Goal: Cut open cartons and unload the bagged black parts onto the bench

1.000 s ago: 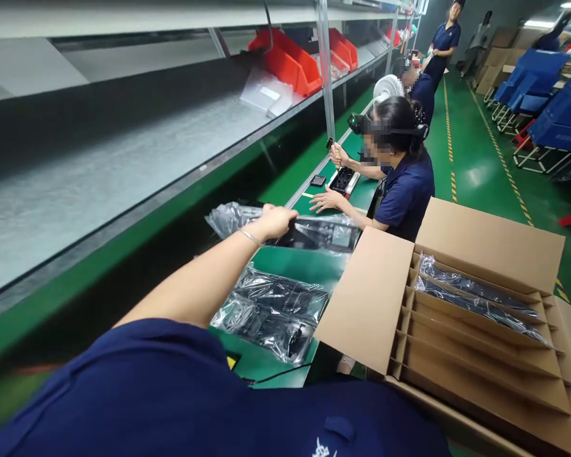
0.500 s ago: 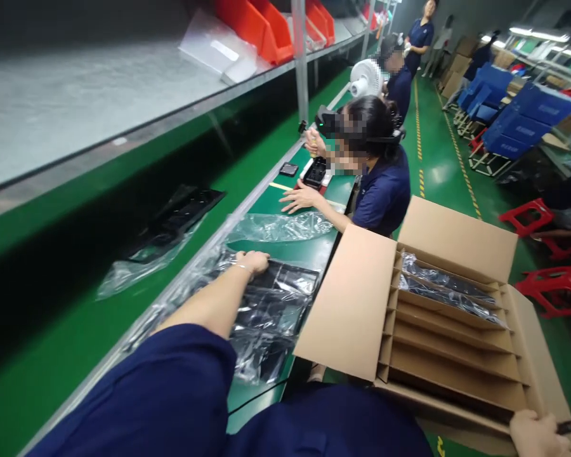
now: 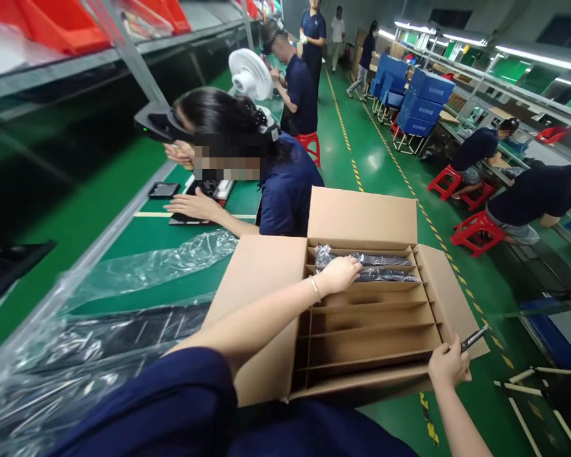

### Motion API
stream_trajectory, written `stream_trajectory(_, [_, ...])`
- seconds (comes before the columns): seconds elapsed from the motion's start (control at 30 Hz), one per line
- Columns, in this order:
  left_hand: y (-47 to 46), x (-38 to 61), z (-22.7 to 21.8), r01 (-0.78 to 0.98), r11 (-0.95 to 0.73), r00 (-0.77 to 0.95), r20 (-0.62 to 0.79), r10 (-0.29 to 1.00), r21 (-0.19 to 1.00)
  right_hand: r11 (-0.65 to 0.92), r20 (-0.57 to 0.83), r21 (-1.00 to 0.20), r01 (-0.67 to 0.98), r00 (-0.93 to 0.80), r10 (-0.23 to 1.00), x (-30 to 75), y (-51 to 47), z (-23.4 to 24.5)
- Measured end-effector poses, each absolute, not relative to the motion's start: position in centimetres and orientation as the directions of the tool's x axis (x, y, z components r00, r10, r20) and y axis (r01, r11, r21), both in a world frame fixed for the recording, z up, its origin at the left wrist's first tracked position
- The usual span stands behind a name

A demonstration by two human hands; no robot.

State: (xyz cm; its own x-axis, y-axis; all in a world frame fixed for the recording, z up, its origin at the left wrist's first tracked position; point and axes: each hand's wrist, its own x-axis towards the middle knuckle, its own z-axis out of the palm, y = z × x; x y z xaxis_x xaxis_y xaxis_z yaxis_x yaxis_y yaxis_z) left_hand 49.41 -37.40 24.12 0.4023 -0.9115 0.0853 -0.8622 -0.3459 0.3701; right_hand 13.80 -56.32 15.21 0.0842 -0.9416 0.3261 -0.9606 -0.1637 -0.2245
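Observation:
An open cardboard box [image 3: 361, 219] with card dividers stands in front of me. My left hand [image 3: 337, 274] reaches into it, fingers curled on a plastic-bagged black part [image 3: 375, 259] in a far slot. A second bagged part [image 3: 390, 275] lies in the slot beside it. My right hand [image 3: 446, 363] grips the box's near right flap, and a black pen [image 3: 473, 338] sticks out from its fingers. More bagged black parts [image 3: 95, 343] lie on the green bench [image 3: 137, 235] to my left.
A co-worker [image 3: 266, 171] wearing a headset sits just beyond the box, hands on a black tray [image 3: 204, 190]. An empty clear bag [image 3: 162, 263] lies on the bench. Other people, red stools [image 3: 476, 228], a white fan [image 3: 250, 73] and blue crates [image 3: 421, 95] line the green aisle.
My left hand left the bagged parts on the bench and moved right into the box. My right hand came into view on the box's flap. My view swung right.

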Motion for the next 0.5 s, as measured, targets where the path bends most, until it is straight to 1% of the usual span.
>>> stream_trajectory(0.1, [-42.4, 47.9, 23.2, -0.877, -0.320, 0.338, -0.013, -0.941, 0.358, -0.231, 0.370, -0.245, -0.942, 0.130, -0.920, 13.5, -56.5, 14.7])
stream_trajectory(0.23, [-46.1, 47.8, 22.1, -0.898, -0.314, 0.268, -0.185, -0.946, 0.307, -0.281, 0.408, -0.246, -0.928, 0.163, -0.898, 13.4, -56.7, 14.1])
stream_trajectory(0.37, [-47.6, 47.7, 21.6, -0.925, -0.326, 0.239, -0.368, -0.899, 0.195, -0.310, 0.441, -0.256, -0.915, 0.175, -0.880, 13.6, -56.5, 14.4])
stream_trajectory(0.43, [-47.6, 47.2, 21.9, -0.940, -0.317, 0.237, -0.423, -0.875, 0.129, -0.340, 0.467, -0.277, -0.899, 0.183, -0.865, 13.6, -56.4, 14.7])
stream_trajectory(0.5, [-47.2, 46.7, 22.7, -0.952, -0.296, 0.233, -0.443, -0.866, 0.079, -0.377, 0.509, -0.275, -0.884, 0.199, -0.837, 13.5, -56.3, 14.6])
